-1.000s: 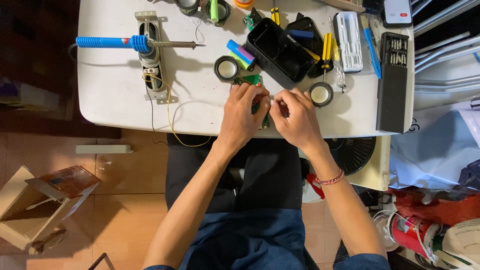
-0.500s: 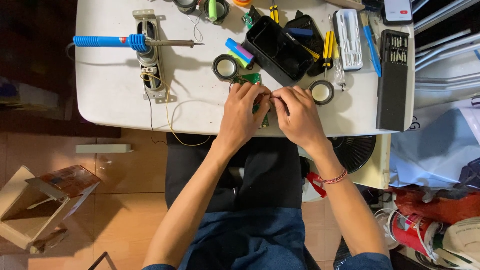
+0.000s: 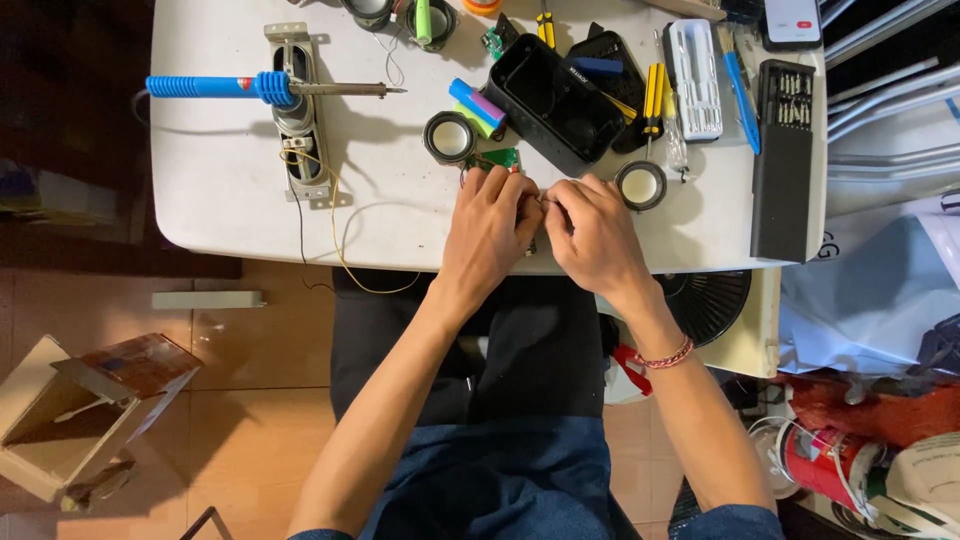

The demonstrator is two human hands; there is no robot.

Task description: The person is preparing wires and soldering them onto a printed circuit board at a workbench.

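Green circuit board (image 3: 500, 159) on white worktop (image 3: 230, 200), at 12 o'clock of left hand (image 3: 490, 225). Left hand and right hand (image 3: 595, 235) pinched together over small part; what exactly, cannot tell. Round speaker (image 3: 449, 137) at 10 o'clock.

Bright, even overhead light; sharp focus; soft shadows on the white table (image 3: 230, 200).

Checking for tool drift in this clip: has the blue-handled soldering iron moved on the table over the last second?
No. The soldering iron lies as before, handle left, tip right, across the long oval speaker, on the white table.
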